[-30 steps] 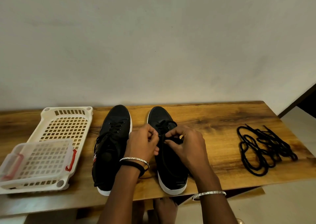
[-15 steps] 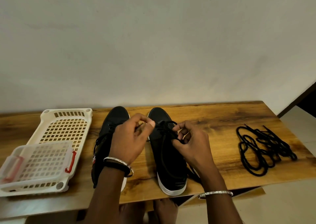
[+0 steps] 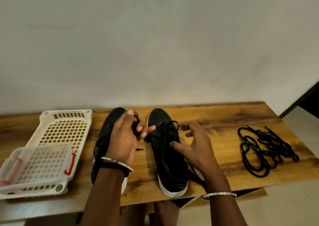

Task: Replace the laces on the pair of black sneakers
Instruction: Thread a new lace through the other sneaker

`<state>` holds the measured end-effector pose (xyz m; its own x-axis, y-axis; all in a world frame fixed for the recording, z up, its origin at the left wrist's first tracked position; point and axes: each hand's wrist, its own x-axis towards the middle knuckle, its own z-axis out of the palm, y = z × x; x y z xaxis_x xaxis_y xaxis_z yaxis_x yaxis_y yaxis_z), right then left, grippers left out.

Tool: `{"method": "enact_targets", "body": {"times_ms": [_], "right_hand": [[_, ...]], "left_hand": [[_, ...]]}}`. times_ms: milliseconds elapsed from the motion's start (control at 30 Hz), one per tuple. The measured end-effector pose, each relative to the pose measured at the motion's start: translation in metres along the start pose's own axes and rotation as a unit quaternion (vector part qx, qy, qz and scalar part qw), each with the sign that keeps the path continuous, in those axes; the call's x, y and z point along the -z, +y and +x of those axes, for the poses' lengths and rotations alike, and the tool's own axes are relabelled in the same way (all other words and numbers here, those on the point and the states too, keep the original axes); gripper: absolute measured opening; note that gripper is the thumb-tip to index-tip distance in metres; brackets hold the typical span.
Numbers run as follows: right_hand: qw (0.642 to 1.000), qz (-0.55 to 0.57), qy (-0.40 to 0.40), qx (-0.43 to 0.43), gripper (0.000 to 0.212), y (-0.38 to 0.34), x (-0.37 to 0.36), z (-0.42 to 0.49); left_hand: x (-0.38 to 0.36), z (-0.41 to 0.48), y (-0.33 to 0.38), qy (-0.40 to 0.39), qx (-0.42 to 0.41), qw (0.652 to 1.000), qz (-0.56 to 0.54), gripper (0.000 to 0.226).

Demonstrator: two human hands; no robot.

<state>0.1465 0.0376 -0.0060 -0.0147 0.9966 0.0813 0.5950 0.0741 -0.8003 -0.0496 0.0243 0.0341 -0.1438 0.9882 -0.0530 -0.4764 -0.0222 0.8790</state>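
- The left hand (image 3: 126,137) is raised over the gap between the two shoes. It grasps a black lace (image 3: 162,133) that loops round its curled fingers (image 3: 149,129).
- From there the lace runs to the eyelets of the right sneaker (image 3: 170,162), where it is still threaded in loose crossings.
- The right hand (image 3: 194,145) hovers over that sneaker with its fingers spread and loosely bent, clasping nothing. Its thumb tip rests on the upper and its index fingertip is just beside a lace loop.
- The left sneaker (image 3: 111,122) stands beside the right one, toe to the wall, partly hidden behind the left forearm.
- Both sneakers sit on the wooden table (image 3: 215,122), near its front edge.
- A tangle of spare black laces (image 3: 264,150) lies well apart, towards the table's right end.
- At the left end is a white perforated basket (image 3: 65,120) with a clear red-clasped box (image 3: 36,165) in it.
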Motion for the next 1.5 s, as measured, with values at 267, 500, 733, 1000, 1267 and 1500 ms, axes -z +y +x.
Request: {"method": "enact_targets", "body": {"times_ms": [267,500,733,1000,1267,1500], "right_hand": [[0.995,0.075,-0.05,-0.041,0.057,0.002,0.002,-0.001],[0.991,0.106,-0.056,-0.058,0.055,0.005,0.002,0.0],[0.975,0.189,-0.071,-0.098,0.05,0.007,0.006,-0.001],[0.966,0.217,-0.092,-0.111,0.048,0.01,0.007,0.0],[0.966,0.224,-0.077,-0.104,0.004,0.012,0.01,-0.002],[0.979,0.171,-0.046,-0.103,0.009,0.011,0.004,-0.001]], "left_hand": [[0.007,-0.004,-0.003,-0.038,-0.06,0.774,0.63,0.017],[-0.001,0.0,-0.014,-0.034,-0.04,0.841,0.538,0.025],[0.002,0.001,0.008,0.061,0.017,0.995,-0.081,0.036],[0.004,-0.005,-0.013,-0.024,-0.055,0.769,0.636,0.03],[0.003,0.001,-0.024,-0.05,-0.047,0.813,0.578,0.021],[-0.003,0.007,-0.027,0.044,0.109,0.973,0.201,0.034]]}}
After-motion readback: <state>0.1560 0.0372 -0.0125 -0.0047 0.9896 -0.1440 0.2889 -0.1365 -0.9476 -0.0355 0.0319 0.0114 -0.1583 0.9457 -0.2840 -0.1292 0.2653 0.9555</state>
